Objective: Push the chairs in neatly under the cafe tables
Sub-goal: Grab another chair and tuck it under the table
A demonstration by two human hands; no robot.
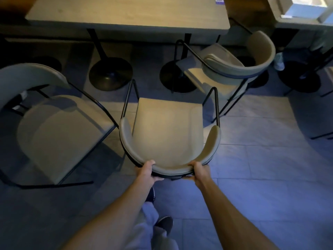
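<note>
a long pale wood-topped cafe table (pixel 126 13) on black pedestal bases spans the far side. a beige cushioned chair with curved back and black metal frame (pixel 167 127) stands short of the table, between two matching chairs. left hand (pixel 145 170) and right hand (pixel 197 169) clasp its backrest, fingers curled around the rim.

The grey tiled floor (pixel 261 168) carries three beige chairs on thin black legs: the left chair (pixel 59 134), the middle chair (pixel 167 127) and the right chair (pixel 239 69). Behind them, one round black base (pixel 110 73) and a second base (pixel 165 76) of the table (pixel 126 13) stand on the tiles.
</note>
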